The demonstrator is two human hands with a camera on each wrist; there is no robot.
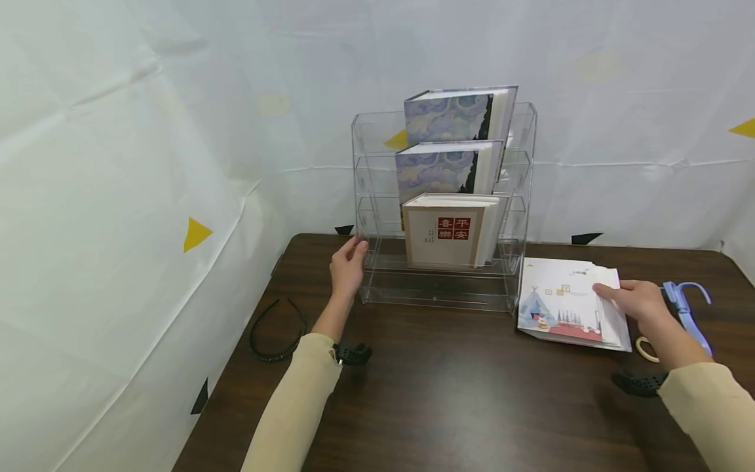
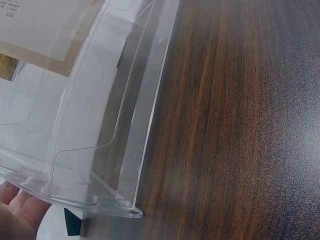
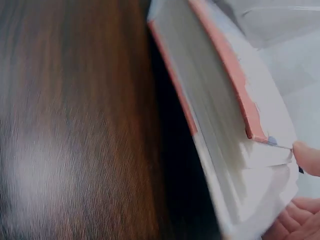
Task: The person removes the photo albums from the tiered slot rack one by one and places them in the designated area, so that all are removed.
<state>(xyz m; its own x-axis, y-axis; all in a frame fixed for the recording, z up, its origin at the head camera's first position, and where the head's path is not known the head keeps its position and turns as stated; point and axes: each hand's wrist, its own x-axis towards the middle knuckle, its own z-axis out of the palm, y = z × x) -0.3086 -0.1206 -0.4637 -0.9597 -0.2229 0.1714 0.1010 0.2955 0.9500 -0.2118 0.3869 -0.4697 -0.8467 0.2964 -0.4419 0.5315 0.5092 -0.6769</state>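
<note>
My right hand (image 1: 641,303) grips a white illustrated book (image 1: 557,298) by its right edge, thumb on the cover and fingers beneath. In the right wrist view the book (image 3: 210,100) is tilted, its page edges and red-bordered covers showing above the table. My left hand (image 1: 347,267) holds the left side of a clear acrylic rack (image 1: 436,298); in the left wrist view its fingers (image 2: 22,207) lie against the outer side wall. Standing in the rack's tiers are a beige book with red characters (image 1: 442,239) and two blue-purple painted-cover books (image 1: 436,172), one behind the other.
A black headband (image 1: 277,357) lies on the dark wooden table (image 1: 448,393) at left. Beyond my right hand are a light-blue plastic item (image 1: 684,314) and a cream ring (image 1: 645,349). White sheeting with yellow patches hangs behind the table and to its left.
</note>
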